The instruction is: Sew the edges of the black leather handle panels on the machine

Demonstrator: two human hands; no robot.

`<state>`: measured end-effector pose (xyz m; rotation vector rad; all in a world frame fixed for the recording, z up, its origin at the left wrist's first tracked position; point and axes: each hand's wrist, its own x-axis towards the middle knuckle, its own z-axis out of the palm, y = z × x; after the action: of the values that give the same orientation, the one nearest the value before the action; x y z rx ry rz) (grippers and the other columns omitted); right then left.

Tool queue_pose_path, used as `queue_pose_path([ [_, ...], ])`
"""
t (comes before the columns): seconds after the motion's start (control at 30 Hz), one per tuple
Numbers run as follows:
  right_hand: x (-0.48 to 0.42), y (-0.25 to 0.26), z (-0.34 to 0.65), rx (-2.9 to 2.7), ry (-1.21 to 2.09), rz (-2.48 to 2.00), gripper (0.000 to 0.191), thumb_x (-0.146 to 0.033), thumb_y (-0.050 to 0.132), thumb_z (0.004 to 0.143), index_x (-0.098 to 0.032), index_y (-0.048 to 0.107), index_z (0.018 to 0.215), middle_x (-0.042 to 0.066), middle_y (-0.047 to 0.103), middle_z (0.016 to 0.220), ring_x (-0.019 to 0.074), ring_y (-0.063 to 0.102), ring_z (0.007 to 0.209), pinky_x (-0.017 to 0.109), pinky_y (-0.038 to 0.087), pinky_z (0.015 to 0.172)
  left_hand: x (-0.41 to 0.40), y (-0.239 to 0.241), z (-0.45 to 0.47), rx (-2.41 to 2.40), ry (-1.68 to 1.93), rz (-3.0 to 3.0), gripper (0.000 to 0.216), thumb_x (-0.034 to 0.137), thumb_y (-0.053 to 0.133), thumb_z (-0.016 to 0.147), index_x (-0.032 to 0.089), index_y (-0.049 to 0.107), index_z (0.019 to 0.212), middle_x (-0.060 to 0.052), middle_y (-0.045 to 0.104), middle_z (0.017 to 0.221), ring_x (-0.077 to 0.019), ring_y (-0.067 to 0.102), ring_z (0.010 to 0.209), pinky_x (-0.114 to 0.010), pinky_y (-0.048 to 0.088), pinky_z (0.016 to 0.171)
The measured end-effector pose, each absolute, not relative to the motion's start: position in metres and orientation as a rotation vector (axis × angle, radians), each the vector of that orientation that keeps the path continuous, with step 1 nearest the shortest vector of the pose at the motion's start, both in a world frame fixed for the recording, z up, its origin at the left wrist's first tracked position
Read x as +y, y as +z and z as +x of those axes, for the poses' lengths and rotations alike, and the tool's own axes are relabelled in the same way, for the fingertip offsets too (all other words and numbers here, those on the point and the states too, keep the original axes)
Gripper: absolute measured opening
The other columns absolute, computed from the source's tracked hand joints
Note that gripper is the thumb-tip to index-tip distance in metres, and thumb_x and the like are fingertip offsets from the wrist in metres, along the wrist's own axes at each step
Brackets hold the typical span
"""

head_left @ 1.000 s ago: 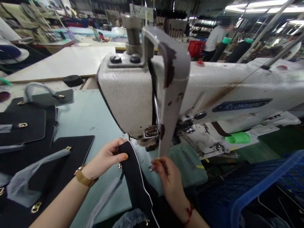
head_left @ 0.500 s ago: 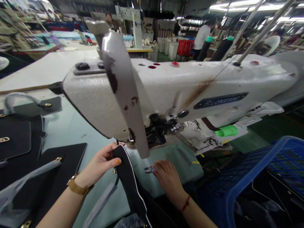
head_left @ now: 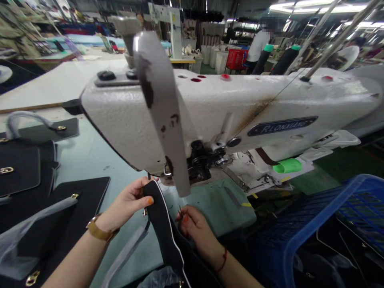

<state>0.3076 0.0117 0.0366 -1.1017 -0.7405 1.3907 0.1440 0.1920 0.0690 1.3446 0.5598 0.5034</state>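
Note:
My left hand [head_left: 132, 203], a gold watch on its wrist, pinches the upper corner of a black handbag [head_left: 159, 224] between thumb and fingers. White piping runs down the bag's edge, and a plastic-wrapped strap [head_left: 126, 252] hangs beside it. Just right of the bag, my right hand [head_left: 196, 228] is closed around small metal thread snips [head_left: 180, 211]. Only their tips show past the fingers; the rest is hidden. Directly above both hands is the head of a white sewing machine [head_left: 120, 124], its grey lever [head_left: 162, 116] slanting down in front.
Black bag pieces [head_left: 75, 200] with gold fittings and plastic-wrapped handles lie at left on the pale green table [head_left: 87, 160]. At right, a blue plastic basket [head_left: 288, 244] holds more black bags. A person [head_left: 258, 44] in a white top is in the background beside a red crate [head_left: 236, 59].
My right hand has moved left to the bag's edge and turned, so the snips now point upward and are mostly covered. My left hand keeps its hold on the bag.

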Motion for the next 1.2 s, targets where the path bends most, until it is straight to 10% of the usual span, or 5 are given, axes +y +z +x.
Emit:
queue_pose_path([
  [0.57,0.008,0.027,0.320,-0.733,1.059,-1.468,0.054,-0.068,0.039,0.093,-0.018,0.050,0.076,-0.004,0.038,0.060,0.0105,0.035,0.053,0.022,0.027,0.052,0.191,0.074,0.150,0.571,0.475,1.383,0.024,0.032,0.079,0.076,0.016,0.061,0.079,0.000,0.063,0.070,-0.0102,0.056,0.057,-0.018,0.047,0.050],
  [0.83,-0.001,0.060,0.345,-1.218,0.655,-1.826,0.036,-0.043,0.048,0.098,-0.017,0.068,0.112,0.015,0.063,0.119,0.0285,0.054,0.113,0.043,0.038,0.100,0.195,0.072,0.151,0.640,0.472,1.555,0.019,0.032,0.076,0.078,0.018,0.067,0.087,-0.003,0.067,0.081,-0.0161,0.061,0.074,-0.024,0.051,0.066],
  [1.0,0.005,0.096,0.333,-1.193,1.247,-1.524,0.045,-0.051,0.045,0.099,-0.014,0.065,0.082,0.002,0.060,0.075,0.0139,0.052,0.069,0.023,0.039,0.062,0.194,0.078,0.156,0.693,0.495,1.701,0.018,0.032,0.077,0.076,0.020,0.070,0.086,-0.002,0.068,0.081,-0.0194,0.061,0.078,-0.027,0.051,0.070],
  [1.2,0.011,0.087,0.324,-0.948,1.318,-1.540,0.045,-0.051,0.051,0.094,-0.015,0.052,0.067,-0.002,0.041,0.063,0.0102,0.038,0.061,0.022,0.029,0.053,0.192,0.091,0.161,0.786,0.448,1.819,0.018,0.037,0.073,0.079,0.021,0.069,0.085,-0.001,0.068,0.078,-0.0195,0.060,0.074,-0.029,0.051,0.068],
])
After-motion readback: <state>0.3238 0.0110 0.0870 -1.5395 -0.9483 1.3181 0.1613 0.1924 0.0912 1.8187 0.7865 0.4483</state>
